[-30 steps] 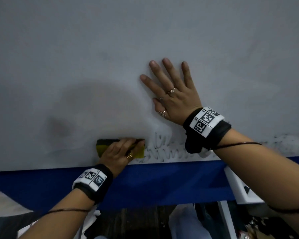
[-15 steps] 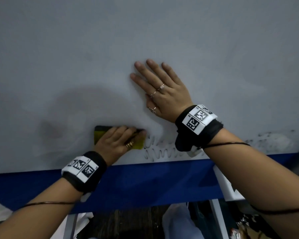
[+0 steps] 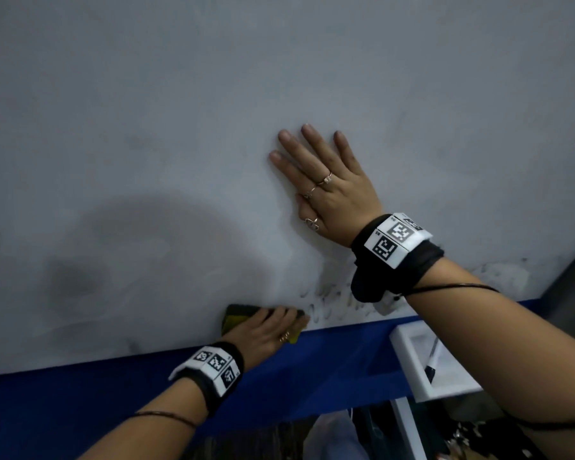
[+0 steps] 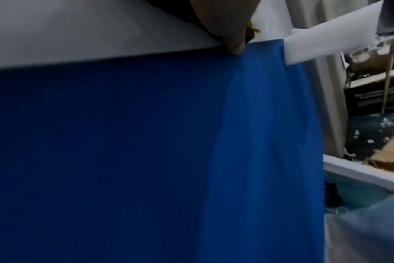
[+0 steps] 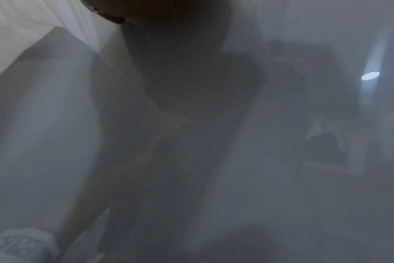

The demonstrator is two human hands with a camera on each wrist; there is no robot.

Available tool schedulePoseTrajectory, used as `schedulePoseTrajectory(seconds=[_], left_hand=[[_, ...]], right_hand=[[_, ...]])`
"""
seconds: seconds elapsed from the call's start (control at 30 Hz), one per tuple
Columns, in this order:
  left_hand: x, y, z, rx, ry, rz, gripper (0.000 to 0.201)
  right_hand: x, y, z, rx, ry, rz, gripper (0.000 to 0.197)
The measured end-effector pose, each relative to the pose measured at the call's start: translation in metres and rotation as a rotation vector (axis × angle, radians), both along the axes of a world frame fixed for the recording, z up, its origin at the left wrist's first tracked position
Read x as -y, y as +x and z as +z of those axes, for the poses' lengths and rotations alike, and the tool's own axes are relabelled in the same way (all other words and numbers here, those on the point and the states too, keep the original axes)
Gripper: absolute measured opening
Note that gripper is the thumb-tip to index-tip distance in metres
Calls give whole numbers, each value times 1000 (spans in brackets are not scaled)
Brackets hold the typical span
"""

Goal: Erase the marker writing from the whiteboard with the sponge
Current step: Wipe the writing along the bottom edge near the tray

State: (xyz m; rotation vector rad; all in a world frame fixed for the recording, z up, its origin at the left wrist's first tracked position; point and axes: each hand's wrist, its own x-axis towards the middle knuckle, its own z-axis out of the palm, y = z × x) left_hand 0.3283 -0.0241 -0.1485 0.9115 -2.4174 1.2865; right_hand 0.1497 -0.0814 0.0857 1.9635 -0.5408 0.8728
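The whiteboard (image 3: pixel 213 127) fills the head view. My left hand (image 3: pixel 266 327) grips the yellow and dark green sponge (image 3: pixel 234 315) and presses it on the board's bottom edge. Its thumb (image 4: pixel 233 44) lies at the lower rim, with a bit of yellow sponge (image 4: pixel 253 29) beside it. Broken black marker writing (image 3: pixel 332 298) starts just right of the sponge and runs under my right wrist. More faint marks (image 3: pixel 498 272) lie further right. My right hand (image 3: pixel 322 184) rests flat on the board above, fingers straight and spread. The right wrist view is dim and hazy.
A blue panel (image 3: pixel 312 373) runs below the board. A white tray (image 3: pixel 409 346) hangs from it at the lower right, also seen in the left wrist view as the white tray (image 4: pixel 326 41). Grey smears (image 3: pixel 77 287) stain the board's lower left. Clutter lies on the floor below.
The sponge rose a little, then came back down to the bottom edge and went right into the scribble. The looped line is now broken into faint fragments. My right hand stays flat.
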Motion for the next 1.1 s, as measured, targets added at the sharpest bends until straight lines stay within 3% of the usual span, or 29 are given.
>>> schedulePoseTrajectory(seconds=[0.1, 0.2, 0.27, 0.37, 0.5, 0.57, 0.7, 0.83, 0.97, 1.1], left_hand=[[5, -5, -13, 9, 42, -18, 52], [5, -2, 2, 40, 68, -70, 69], [3, 5, 31, -23, 30, -123, 71], [-3, 7, 96, -216, -145, -175, 43], [-4, -6, 142, -341, -270, -47, 44], [0, -23, 132, -330, -244, -54, 44], [11, -49, 58, -37, -63, -114, 43], [15, -62, 5, 105, 125, -64, 46], [21, -64, 27, 129, 32, -150, 49], [17, -67, 98, -200, -148, -93, 46]], right_hand=[[6, -2, 1, 0, -6, 9, 54], [5, -3, 4, -17, 10, 42, 54], [4, -13, 4, -17, 26, 46, 55], [6, -56, -11, 111, 72, -28, 54], [15, -117, -44, 137, 128, -134, 59], [17, -128, -51, 107, 138, -138, 60], [21, -129, -52, 107, 124, -121, 60], [28, -127, -55, 127, 135, -127, 54], [30, -119, -56, 175, 129, -140, 57], [24, -122, -54, 166, 137, -131, 54]])
